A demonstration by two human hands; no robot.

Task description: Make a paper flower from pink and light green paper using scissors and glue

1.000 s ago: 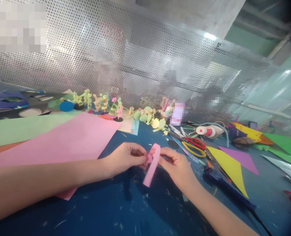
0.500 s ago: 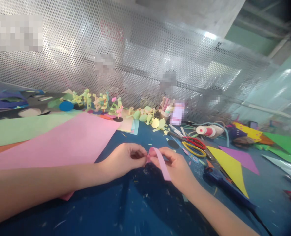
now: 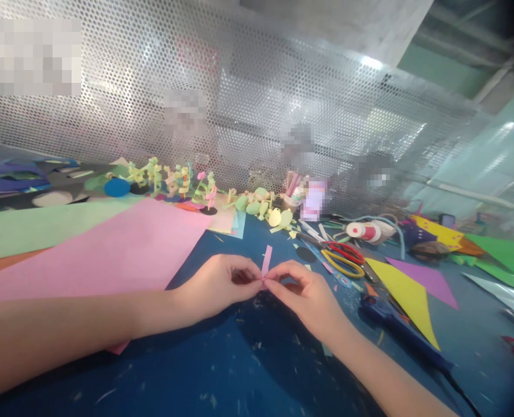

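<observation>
A narrow pink strip (image 3: 267, 259), of paper or thin foam, stands up between my two hands above the blue table (image 3: 239, 370). My left hand (image 3: 217, 284) pinches its lower end between thumb and index finger. From the other side my right hand (image 3: 307, 289) pinches the same spot, so the fingertips of both hands meet. The part of the strip inside the fingers is hidden. To the left, a large pink sheet (image 3: 144, 249) lies partly under my left forearm.
Scissors with red and yellow handles (image 3: 342, 259) lie right of my hands, near yellow sheets (image 3: 407, 295) and a blue corded tool (image 3: 400, 327). A thread spool (image 3: 363, 231) is behind. Small paper figures (image 3: 155, 174) line the back, before a perforated metal screen (image 3: 248, 75).
The pink strip's free end, which curved over my right hand, now points up and away from me. My right fingers have shifted slightly and closed beside the left fingertips.
</observation>
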